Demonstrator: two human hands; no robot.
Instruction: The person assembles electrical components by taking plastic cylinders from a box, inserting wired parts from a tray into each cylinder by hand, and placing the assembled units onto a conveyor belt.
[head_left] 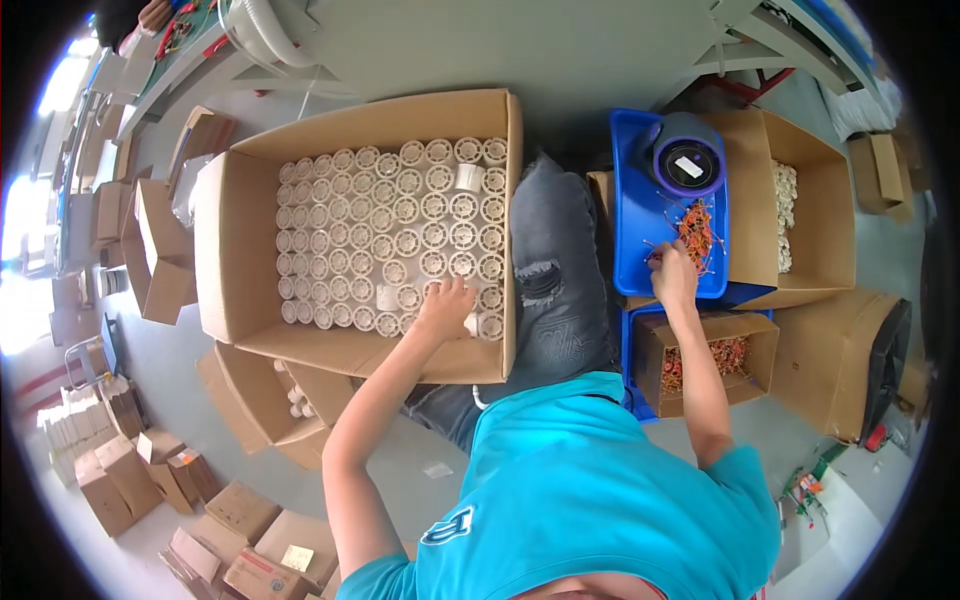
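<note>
My left hand (447,308) rests on the near right part of a large cardboard box (290,345), its fingers stretched and a little apart over the rows. Round white plastic parts (380,219) with spoked, ring-shaped tops fill that box in rows; a few lie tipped on their sides, such as a white part (468,177) near the far right corner. Over a blue tray (634,150), my right hand (675,274) has its fingertips pinched together beside a heap of orange-red wire pieces (697,232). Whatever sits between those fingertips is too small to make out.
A dark round container with a purple rim (690,165) stands in the tray. Below it, a smaller cardboard box (655,350) holds more red wire pieces. Another box (815,250) at right contains pale parts. Stacked cartons (240,510) line the left floor; a grey panel (480,50) rises ahead.
</note>
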